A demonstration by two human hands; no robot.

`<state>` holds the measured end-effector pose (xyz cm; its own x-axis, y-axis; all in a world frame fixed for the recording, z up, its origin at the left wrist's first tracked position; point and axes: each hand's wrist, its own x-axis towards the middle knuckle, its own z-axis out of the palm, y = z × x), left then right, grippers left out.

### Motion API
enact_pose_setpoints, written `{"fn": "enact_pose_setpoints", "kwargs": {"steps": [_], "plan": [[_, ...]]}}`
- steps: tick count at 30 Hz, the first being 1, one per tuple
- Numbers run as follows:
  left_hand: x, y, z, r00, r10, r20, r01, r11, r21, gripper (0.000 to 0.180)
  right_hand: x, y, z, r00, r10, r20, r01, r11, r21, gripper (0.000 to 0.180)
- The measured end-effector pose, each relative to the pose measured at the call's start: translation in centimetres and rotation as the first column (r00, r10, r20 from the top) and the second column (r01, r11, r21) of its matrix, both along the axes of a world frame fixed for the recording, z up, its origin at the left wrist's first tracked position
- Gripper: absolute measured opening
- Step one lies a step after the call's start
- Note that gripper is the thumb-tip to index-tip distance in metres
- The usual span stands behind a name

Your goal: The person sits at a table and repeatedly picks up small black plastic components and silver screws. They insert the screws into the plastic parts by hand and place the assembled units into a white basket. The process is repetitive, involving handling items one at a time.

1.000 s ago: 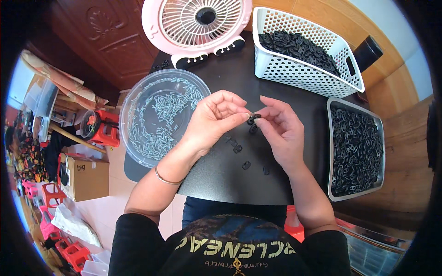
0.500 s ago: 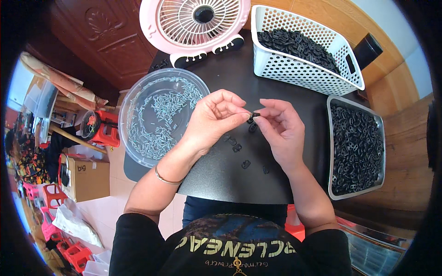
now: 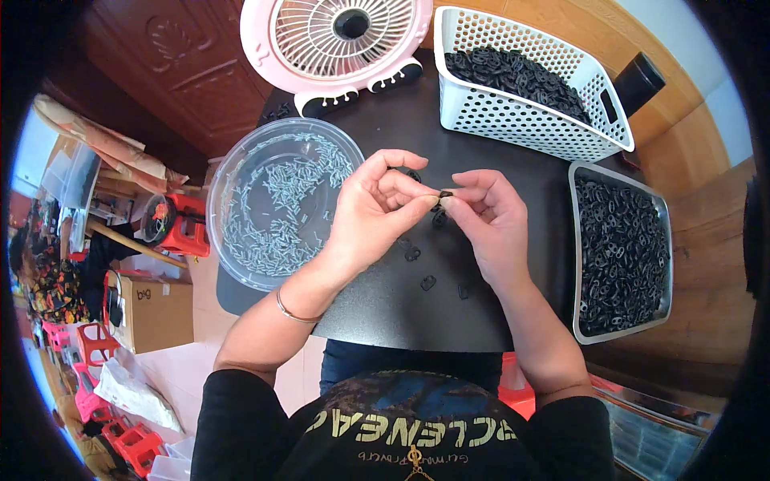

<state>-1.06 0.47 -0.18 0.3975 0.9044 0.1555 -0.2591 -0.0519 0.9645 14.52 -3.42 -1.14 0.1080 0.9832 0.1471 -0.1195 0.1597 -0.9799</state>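
Over the middle of the black table (image 3: 377, 317), both my hands meet at a small black plastic piece (image 3: 447, 194). The thumb and forefinger of my left hand (image 3: 365, 204) pinch one side of it, with the other fingers curled. From the other side, my right hand (image 3: 496, 224) grips it between thumb and fingertips. Several loose black pieces (image 3: 428, 283) lie on the table below and between my hands. Left of my left hand stands a round clear tub (image 3: 261, 210) with many small silvery, spring-like parts (image 3: 289, 180).
A white perforated basket (image 3: 513, 143) of black two-holed pieces stands at the back right. Nearer on the right is a metal tray (image 3: 576, 268) full of similar pieces. A pink fan (image 3: 350, 26) stands at the back, and a dark cylinder (image 3: 639, 82) behind the basket.
My hands have stayed almost in place, closing slightly around the black piece. The view has shifted a little.
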Motion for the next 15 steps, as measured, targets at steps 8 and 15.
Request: {"fn": "enact_pose_setpoints", "kwargs": {"steps": [8,15], "plan": [[0.12,0.29,0.03,0.998,0.018,-0.057,-0.019,1.000,-0.021,0.019,0.15,0.30,0.02,0.999,0.012,-0.049,-0.012,1.000,0.009,0.023],[-0.30,0.35,0.13,0.984,-0.113,-0.135,0.099,0.990,-0.103,0.012,-0.15,0.15,-0.32,0.982,-0.060,0.177,0.020,0.976,0.217,0.014]]}}
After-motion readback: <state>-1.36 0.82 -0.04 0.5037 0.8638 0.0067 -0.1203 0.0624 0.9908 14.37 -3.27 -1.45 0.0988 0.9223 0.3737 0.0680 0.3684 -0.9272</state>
